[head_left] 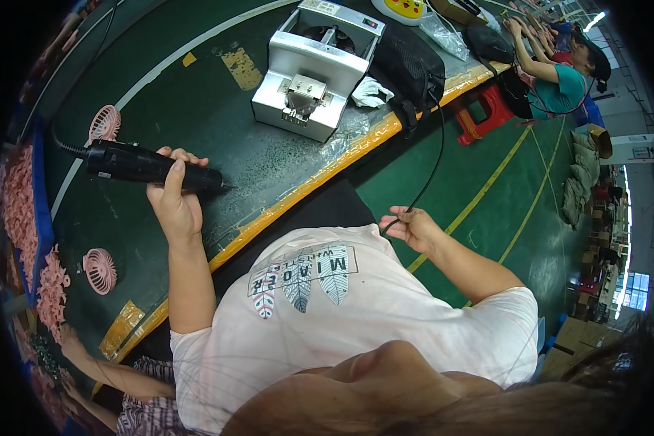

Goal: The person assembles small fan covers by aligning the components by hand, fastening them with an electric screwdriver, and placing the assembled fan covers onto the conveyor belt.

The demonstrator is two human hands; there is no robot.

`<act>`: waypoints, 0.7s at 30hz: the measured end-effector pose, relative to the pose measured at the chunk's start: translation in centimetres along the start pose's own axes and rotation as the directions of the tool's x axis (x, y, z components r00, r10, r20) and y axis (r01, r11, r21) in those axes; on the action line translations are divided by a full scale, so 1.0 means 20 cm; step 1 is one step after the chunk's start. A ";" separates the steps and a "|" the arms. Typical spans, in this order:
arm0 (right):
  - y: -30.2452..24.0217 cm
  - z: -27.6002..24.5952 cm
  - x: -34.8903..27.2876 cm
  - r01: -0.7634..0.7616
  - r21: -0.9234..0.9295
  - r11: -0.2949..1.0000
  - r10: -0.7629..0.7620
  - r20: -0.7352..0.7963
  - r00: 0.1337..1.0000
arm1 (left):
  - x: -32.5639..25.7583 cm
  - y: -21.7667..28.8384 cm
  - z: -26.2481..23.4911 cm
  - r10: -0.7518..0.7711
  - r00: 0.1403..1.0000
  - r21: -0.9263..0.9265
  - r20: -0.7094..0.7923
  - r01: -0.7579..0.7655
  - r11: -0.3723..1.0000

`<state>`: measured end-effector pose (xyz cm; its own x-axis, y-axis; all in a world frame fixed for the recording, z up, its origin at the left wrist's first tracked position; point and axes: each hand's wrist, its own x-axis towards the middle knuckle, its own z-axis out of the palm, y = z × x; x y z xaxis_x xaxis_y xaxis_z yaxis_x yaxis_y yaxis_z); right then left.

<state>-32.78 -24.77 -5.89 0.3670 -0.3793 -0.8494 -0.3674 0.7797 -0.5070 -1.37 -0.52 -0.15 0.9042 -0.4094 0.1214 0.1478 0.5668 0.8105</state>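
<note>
My left hand (pixel 176 196) is wrapped round a black electric screwdriver (pixel 116 161), held level above the green table. Its tip points right, and a coiled cord (pixel 69 147) leaves its back end. Off to the right, beyond the table's edge, my right hand (pixel 414 229) has its thumb and fingers closed on a thin black cable (pixel 440 145), which runs up to the table edge. Two pink fan grilles (pixel 105 123) lie on the left of the table, one beyond the screwdriver and another grille (pixel 99 272) nearer me.
A silver metal machine (pixel 298 120) stands at the far middle, beside a crumpled white tissue (pixel 371 93) and a black bag (pixel 412 62). Blue-edged bins of pink parts (pixel 20 211) line the left. Co-workers sit at lower left and far right, near a red stool (pixel 485 116).
</note>
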 end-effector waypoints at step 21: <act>0.06 -0.10 -0.23 0.177 -0.975 -0.133 0.500 0.088 0.861 | 0.00 0.00 0.00 -0.011 1.000 -0.013 -0.001 0.011 1.000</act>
<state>-36.68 -23.10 -2.84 0.2073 0.1073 -0.9724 -0.7193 -0.6569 -0.2259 -1.39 -0.46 -0.24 0.9028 -0.4151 0.1123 0.1628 0.5717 0.8042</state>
